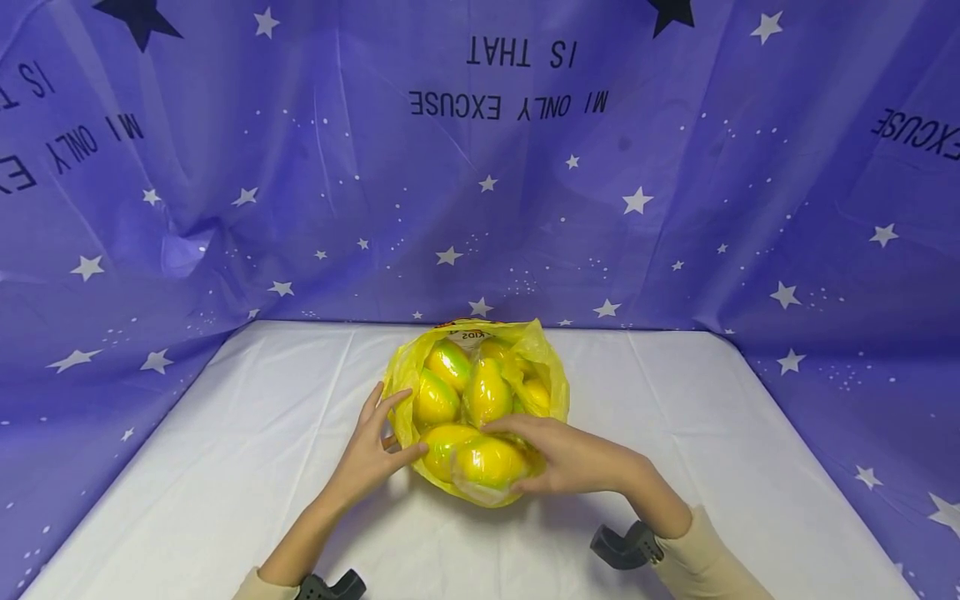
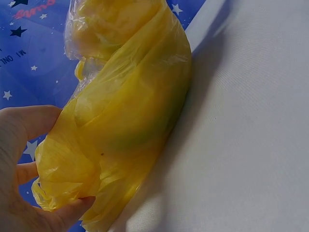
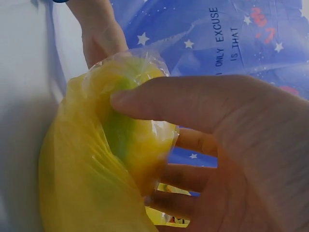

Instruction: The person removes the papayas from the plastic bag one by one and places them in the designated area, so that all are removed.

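Note:
A yellow plastic bag [image 1: 557, 367] stands with its mouth spread, several yellow-green mangoes in clear wrap inside it. On its left side my left hand [image 1: 367, 457] holds the bag's edge; the left wrist view shows fingers and thumb on the crumpled yellow film [image 2: 72, 164]. My right hand [image 1: 558, 454] grips a wrapped mango [image 1: 489, 462] at the front of the bag's mouth. In the right wrist view the thumb lies across this mango [image 3: 120, 133], with the fingers on its other side. Another mango [image 1: 444, 442] lies just left of it, and a wrapped one [image 1: 491, 392] is behind.
The bag rests on a white-covered table [image 1: 660, 400], near the middle. A purple cloth [image 1: 525, 225] with stars and lettering hangs behind and along both sides. Dark wrist mounts [image 1: 626, 546] sit on both forearms.

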Motion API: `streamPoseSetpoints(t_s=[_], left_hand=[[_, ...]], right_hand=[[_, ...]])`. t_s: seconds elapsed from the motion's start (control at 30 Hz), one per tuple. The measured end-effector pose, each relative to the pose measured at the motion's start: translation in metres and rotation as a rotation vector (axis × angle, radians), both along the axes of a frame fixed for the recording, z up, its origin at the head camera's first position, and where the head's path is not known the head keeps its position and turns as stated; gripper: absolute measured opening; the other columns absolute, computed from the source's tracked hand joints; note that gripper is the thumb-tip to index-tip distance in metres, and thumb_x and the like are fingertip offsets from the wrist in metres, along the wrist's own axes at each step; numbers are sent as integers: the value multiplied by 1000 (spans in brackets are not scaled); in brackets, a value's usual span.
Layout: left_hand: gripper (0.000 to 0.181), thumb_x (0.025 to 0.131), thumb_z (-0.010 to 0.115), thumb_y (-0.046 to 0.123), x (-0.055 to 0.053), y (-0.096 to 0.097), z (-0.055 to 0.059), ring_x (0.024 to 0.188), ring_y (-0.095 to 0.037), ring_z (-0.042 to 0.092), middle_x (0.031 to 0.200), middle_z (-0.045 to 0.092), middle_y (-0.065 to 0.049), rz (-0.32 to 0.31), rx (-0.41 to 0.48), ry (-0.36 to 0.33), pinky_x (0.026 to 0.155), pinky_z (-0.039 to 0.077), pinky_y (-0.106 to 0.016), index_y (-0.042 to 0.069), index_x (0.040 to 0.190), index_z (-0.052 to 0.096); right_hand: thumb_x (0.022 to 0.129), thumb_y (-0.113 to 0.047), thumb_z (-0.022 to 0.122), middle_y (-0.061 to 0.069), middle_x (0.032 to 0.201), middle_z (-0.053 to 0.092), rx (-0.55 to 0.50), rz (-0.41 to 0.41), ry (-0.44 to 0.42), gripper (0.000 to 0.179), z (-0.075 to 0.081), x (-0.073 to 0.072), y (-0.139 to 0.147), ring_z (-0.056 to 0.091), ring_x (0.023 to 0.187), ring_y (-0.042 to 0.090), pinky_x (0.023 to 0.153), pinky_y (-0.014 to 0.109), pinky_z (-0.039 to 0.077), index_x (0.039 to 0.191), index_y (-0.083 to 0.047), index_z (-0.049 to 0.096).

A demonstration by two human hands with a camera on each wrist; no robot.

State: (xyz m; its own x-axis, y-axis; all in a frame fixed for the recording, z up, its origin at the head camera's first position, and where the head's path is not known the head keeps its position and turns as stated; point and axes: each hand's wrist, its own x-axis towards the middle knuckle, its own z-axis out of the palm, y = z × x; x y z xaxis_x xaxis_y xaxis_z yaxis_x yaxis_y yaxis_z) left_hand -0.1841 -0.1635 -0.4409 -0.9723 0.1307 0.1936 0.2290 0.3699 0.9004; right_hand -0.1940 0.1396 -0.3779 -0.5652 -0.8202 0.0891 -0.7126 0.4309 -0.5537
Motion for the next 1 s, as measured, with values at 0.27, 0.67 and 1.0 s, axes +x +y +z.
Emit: streamPoseSetpoints(t_s=[0.27,0.67,1.0], left_hand=[[78,77,83,18,-1,0,-2,136,-45,29,159,-5,-16,10,-15,-7,95,48,-45,14,143,42],[76,78,83,19,1,1,-1,136,-46,27,159,-6,-19,-2,3,-6,96,47,-47,13,143,43],[77,77,83,18,1,1,-1,135,-47,28,159,-6,-18,-2,3,-7,95,48,-47,13,142,43]], right_hand=[[80,-27,77,-10,143,45,15,5,0,73,-3,-2,-1,41,131,12,111,34,33,144,-20,43],[78,-26,79,-16,137,48,-112,-21,11,69,-7,-7,0,44,127,8,108,35,37,139,-28,47],[83,-33,77,-12,139,47,-272,-136,-9,67,0,-5,-1,48,120,13,101,41,44,141,-29,44]])
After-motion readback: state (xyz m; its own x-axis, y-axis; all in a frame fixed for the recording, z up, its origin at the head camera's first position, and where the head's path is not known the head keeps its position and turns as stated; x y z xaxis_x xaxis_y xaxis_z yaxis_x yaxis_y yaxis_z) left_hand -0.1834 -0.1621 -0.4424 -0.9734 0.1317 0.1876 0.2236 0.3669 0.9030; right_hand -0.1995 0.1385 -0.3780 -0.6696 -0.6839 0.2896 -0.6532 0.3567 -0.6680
